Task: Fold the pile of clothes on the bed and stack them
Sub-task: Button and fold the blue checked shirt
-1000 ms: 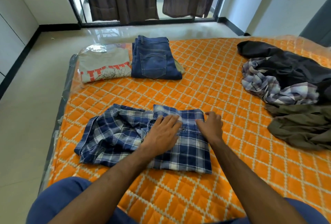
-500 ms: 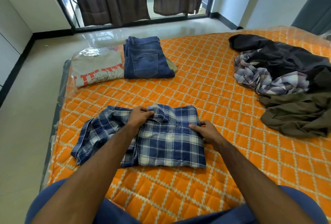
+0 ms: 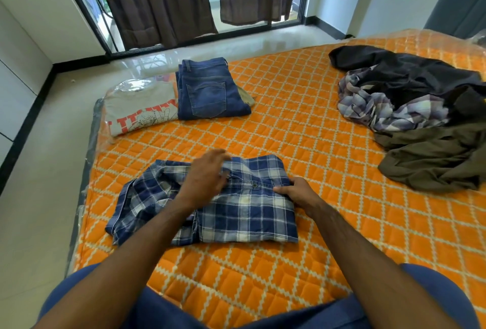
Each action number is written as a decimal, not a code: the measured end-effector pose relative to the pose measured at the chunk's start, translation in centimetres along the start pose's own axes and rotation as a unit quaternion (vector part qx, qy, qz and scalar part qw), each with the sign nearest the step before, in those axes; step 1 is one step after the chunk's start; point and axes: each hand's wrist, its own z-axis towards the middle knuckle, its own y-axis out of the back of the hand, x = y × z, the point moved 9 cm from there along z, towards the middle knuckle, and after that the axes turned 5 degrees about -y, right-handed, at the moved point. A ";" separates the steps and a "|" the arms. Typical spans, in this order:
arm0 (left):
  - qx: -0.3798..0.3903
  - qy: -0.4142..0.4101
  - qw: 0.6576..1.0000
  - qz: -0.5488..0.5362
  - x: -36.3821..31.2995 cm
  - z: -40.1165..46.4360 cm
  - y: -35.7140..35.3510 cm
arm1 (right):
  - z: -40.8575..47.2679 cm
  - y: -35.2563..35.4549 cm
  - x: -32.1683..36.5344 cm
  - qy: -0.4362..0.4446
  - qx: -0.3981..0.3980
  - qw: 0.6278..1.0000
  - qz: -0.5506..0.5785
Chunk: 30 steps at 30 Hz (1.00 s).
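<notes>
The blue plaid shirt [image 3: 236, 205] is laid half-folded on the orange bed [image 3: 302, 144]; its collar is pinched by the left hand [image 3: 207, 176], its right edge gripped by the right hand [image 3: 297, 192].

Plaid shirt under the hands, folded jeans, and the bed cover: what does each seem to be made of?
Plaid shirt: thin woven cloth, probably cotton; matte blue and white checks, soft creases, a button placket.
Folded jeans: denim, faded matte blue, with a stitched back pocket.
Bed cover: quilted orange fabric in stitched diamonds, apparently under clear glossy plastic, which glares and wrinkles at the edges.
</notes>
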 end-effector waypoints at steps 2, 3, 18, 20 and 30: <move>0.184 -0.086 0.976 0.072 -3.2 -1.1 -4.9 | -0.1 0.0 0.0 -0.007 0.008 1.000 0.015; 0.250 -0.085 0.960 0.095 -3.4 -2.3 -7.1 | -0.1 -0.1 0.1 -0.008 0.014 1.000 0.015; 0.091 0.160 0.945 -0.269 -10.0 -2.0 -13.3 | -7.4 7.9 9.6 0.107 -0.006 0.991 0.084; 0.084 0.163 0.929 -0.322 -10.9 -1.6 -13.3 | -8.4 6.7 11.2 0.125 0.000 0.990 0.064; 0.001 0.241 0.832 -0.500 0.2 -3.1 -1.5 | -8.7 -9.5 16.4 0.157 0.036 0.979 -0.126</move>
